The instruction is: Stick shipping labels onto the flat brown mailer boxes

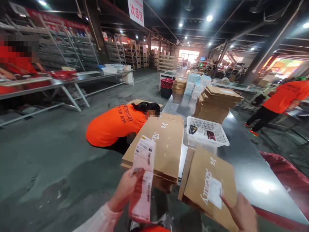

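Left hand [126,188] is pinching a long white paper label strip [144,154], pointing forward. Right hand [242,212], loosely spread, is touching a rectangular white label [214,192] lying to its left on a brown cardboard box [225,167].

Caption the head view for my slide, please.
Left hand holds a long pale printed label strip; right hand at a white rectangular label on brown cardboard.

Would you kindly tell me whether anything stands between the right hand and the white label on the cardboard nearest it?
Nothing visible does: the right hand is right at the edge of the white label, which lies uncovered on the cardboard.
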A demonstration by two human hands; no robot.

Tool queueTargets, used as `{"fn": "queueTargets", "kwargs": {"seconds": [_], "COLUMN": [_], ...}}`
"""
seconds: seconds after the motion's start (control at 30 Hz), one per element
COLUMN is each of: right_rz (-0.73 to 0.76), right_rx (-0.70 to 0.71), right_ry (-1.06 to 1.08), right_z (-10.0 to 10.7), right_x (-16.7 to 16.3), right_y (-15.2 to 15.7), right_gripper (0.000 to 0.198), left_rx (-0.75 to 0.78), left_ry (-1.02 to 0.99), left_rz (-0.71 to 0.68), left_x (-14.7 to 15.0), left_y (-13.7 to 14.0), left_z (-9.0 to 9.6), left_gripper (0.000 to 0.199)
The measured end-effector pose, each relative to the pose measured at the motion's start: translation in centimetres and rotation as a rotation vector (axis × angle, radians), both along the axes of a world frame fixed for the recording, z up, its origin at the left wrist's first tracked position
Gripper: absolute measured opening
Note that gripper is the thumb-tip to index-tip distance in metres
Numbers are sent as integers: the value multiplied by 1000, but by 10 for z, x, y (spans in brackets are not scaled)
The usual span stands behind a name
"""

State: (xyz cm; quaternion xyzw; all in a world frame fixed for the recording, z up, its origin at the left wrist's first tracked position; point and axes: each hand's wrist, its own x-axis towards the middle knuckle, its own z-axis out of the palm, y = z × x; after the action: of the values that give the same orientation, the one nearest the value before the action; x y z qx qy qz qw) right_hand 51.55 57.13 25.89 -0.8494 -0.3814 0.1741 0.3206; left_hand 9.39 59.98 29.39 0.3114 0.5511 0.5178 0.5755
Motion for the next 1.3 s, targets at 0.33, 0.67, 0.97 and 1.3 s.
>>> {"fn": "queueTargets", "kwargs": {"seconds": [0.33,0.67,0.97,1.3], "right_rz": [822,980,741,1298], "right_rx": [237,95,207,38], "right_ry": [833,486,-234,-740], "right_z": [31,51,27,-1], "right_x": [-249,-249,-260,-290], "right_y": [39,84,222,189], "right_gripper": [46,39,17,68], "left_rx": [239,141,-11,-87], "left_ry": [33,53,-351,-132], "left_rz": [-192,103,-302,-303], "left_x": [27,29,3,-56], "left_y": [3,21,24,-47], "left_z": [-9,-27,-85,-97], "left_gripper": [42,54,62,67]}}
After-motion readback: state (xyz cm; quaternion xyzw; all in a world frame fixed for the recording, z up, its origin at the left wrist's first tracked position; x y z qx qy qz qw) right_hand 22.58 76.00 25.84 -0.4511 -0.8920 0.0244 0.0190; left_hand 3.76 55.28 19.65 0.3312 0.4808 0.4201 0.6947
